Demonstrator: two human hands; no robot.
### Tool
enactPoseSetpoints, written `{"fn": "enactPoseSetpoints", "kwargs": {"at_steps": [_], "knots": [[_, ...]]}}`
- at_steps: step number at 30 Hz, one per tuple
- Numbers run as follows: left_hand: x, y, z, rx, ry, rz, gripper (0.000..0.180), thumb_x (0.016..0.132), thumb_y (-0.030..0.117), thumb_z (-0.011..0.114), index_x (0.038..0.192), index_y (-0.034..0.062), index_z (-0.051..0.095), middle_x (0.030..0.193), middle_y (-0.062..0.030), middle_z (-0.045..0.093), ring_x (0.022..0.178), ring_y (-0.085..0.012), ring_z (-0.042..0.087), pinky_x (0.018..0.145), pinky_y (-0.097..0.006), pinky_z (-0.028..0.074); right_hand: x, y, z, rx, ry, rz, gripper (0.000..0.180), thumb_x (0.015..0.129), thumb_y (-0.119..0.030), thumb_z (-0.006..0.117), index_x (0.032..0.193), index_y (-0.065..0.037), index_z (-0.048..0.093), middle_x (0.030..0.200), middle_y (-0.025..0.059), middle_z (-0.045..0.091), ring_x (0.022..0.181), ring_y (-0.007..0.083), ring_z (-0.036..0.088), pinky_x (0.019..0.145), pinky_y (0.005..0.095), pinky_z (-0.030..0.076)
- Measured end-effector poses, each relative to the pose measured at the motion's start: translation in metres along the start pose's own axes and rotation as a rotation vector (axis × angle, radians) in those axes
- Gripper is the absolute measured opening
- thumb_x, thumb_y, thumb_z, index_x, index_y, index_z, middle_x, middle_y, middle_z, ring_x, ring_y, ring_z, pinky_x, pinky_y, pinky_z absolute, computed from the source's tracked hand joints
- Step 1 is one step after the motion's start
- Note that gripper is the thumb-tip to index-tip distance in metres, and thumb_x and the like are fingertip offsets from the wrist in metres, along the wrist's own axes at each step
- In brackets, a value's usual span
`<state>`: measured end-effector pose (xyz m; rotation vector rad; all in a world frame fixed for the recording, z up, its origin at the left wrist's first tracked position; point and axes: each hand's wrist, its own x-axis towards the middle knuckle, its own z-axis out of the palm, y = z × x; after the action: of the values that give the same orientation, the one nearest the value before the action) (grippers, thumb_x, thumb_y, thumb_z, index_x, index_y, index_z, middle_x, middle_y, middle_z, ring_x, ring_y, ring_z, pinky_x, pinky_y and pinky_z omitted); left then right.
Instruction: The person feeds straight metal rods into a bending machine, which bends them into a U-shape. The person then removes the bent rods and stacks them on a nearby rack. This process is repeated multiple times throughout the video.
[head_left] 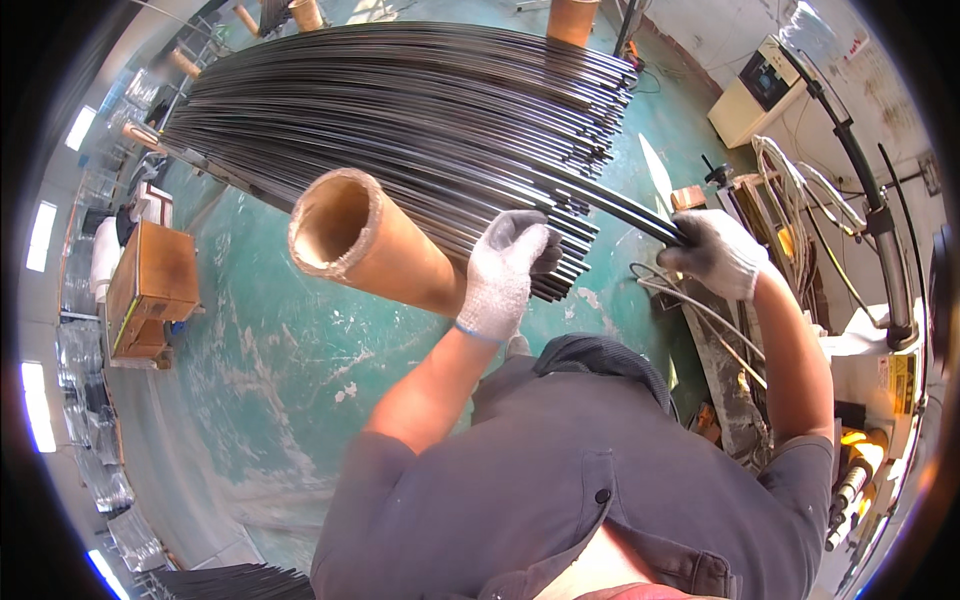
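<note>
A wide stack of long dark metal rods [400,110] is lying across the scene, fanning away from the fingers toward the far left, with the near ends stepping down just beside the left fingertips. Beneath it, a green painted floor [270,360] is showing below and to the left of both hands. A thick brown cardboard tube [375,245] is propping up the stack, its open end pointing left of the left fingers and its body running right up under the left palm.

A few rods pulled apart from the stack [620,205] are stretching from above the left fingers across to the right fingers, which are gripping their near ends. A cardboard box [150,285] is sitting well to the left of the left fingers, and a cream-coloured machine cabinet [755,90] is standing beyond the right fingers, toward the upper right.

The left hand [505,270], in a white knit glove with dark grey fingertips, is resting on the rod ends; its fingers are curling together over them, pressed side by side and not spread. The right hand [715,250], gloved the same way, is closing into a fist around the separated rods, fingers wrapped tight against one another.
</note>
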<state>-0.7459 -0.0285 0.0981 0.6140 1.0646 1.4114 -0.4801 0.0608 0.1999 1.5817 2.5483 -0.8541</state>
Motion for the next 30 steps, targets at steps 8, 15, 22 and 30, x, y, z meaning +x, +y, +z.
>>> {"fn": "enactPoseSetpoints", "kwargs": {"at_steps": [8,15,22,30], "knots": [[-0.059,-0.025,0.039,-0.031,-0.135,-0.148,0.021,0.101,0.009,0.064,0.118,-0.0035,0.063,0.103,-0.0131,0.072,0.088,-0.0204,0.07,0.083,-0.034,0.058,0.105,-0.048,0.031,-0.285,0.134,-0.258,0.037,0.079,-0.029,0.085,0.097,0.001,0.073,0.09,0.0246,0.072,0.088,0.0425,0.071,0.08,0.0473,0.056],[-0.106,-0.037,0.01,-0.014,0.131,-0.009,0.023,0.101,0.008,0.062,0.122,-0.0025,0.062,0.105,-0.0151,0.073,0.091,-0.0233,0.071,0.085,-0.036,0.058,0.16,-0.11,0.076,-0.435,0.047,-0.321,0.039,0.08,-0.03,0.085,0.099,0.003,0.078,0.095,0.0262,0.075,0.094,0.0408,0.074,0.085,0.0445,0.059],[-0.113,-0.041,-0.016,-0.071,0.278,0.021,0.02,0.1,0.005,0.061,0.117,-0.0041,0.062,0.1,-0.0141,0.072,0.085,-0.0204,0.071,0.079,-0.033,0.058,0.163,-0.093,0.054,-0.294,-0.18,-0.375,0.036,0.082,-0.021,0.072,0.107,0.005,0.071,0.092,0.024,0.073,0.084,0.0353,0.075,0.075,0.0433,0.06],[-0.054,-0.012,0.01,-0.069,0.01,-0.025,0.016,0.103,0.009,0.058,0.117,0.0015,0.063,0.104,-0.0125,0.073,0.09,-0.023,0.07,0.085,-0.037,0.058,0.054,-0.018,0.021,-0.168,-0.003,-0.393,0.029,0.091,-0.023,0.072,0.104,0.0,0.06,0.083,0.0203,0.067,0.074,0.0351,0.068,0.071,0.0473,0.053]]}}
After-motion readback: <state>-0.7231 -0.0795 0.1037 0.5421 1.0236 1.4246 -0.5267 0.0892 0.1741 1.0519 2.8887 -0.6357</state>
